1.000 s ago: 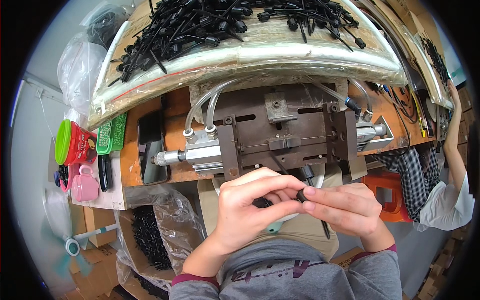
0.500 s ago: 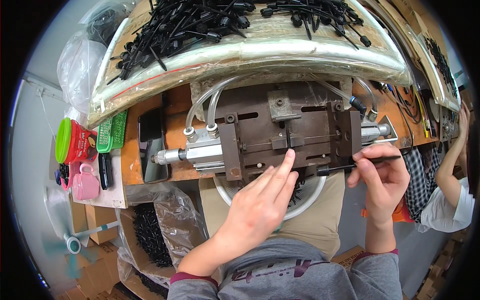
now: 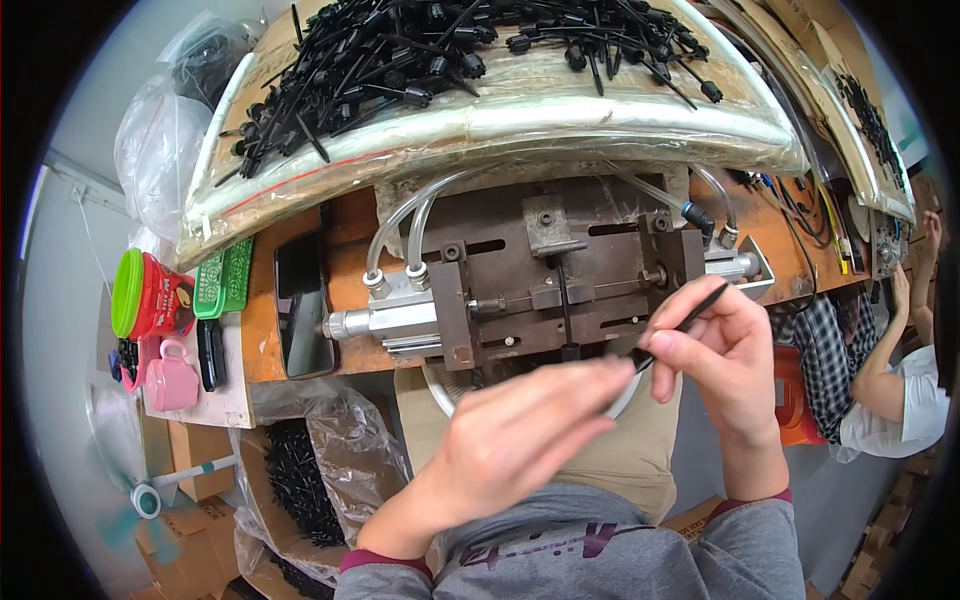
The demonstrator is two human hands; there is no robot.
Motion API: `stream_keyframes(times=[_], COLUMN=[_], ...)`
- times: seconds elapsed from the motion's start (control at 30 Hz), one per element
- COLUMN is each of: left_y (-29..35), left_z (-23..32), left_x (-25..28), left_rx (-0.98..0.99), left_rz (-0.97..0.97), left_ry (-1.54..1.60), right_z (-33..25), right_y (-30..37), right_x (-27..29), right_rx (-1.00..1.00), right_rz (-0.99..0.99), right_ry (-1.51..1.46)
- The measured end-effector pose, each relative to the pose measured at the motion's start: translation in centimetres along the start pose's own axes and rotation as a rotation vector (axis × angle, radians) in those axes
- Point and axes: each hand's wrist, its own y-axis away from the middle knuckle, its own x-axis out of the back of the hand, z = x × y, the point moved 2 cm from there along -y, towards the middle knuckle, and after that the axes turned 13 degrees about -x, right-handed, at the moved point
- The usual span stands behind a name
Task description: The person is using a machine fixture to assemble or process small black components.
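My right hand (image 3: 715, 360) is closed on a thin black plastic rod (image 3: 708, 305), which slants down to the left from its fingertips. My left hand (image 3: 530, 435), smeared by motion, reaches across with its fingers stretched toward the rod's lower end. Its fingertips overlap that end, and whether they grip it cannot be seen. Beyond the hands is a brown metal clamping fixture (image 3: 510, 260) with a silver cylinder (image 3: 400, 325) on its left side. A second black rod (image 3: 567, 305) lies upright in the picture in the fixture's middle, its thicker end toward me.
A heap of black rods (image 3: 400, 60) lies on a plastic-wrapped board (image 3: 500, 115) behind the fixture. Left of it are a phone (image 3: 302, 300), a green basket (image 3: 222, 280) and a pink mug (image 3: 172, 378). Below stands a lined box (image 3: 335, 440) of black parts. Another person (image 3: 890, 400) is at the right.
My left hand has left the fixture's middle and moved down and right to the rod. My right hand has moved left, tilting the rod more steeply. The view has shifted slightly.
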Motion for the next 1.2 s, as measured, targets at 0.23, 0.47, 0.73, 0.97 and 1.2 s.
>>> stream_keyframes(times=[0.23, 0.47, 0.73, 0.97, 1.2], left_y=[0.8, 2.3, 0.9, 0.3, -1.1], left_z=[1.7, -1.7, -1.6, -1.3, 1.5], left_x=[0.1, -3.8, -3.9, -3.2, 1.5], left_rx=[-0.016, -0.064, -0.156, -0.101, -0.081], left_rz=[0.018, -0.042, -0.279, -0.278, 0.103], left_ry=[-0.322, -0.670, -0.940, -0.848, -0.101], right_z=[-2.3, -1.9, -1.7, -1.7, -2.8], right_y=[-1.5, -1.3, -1.0, -1.9, -3.8], right_x=[0.9, 0.9, 0.6, 0.2, -3.2], right_rx=[0.332, 0.255, 0.061, -0.088, -0.285], right_rz=[0.229, 0.185, 0.139, 0.028, -0.235], right_ry=[0.171, 0.288, 0.239, 0.008, 0.065])
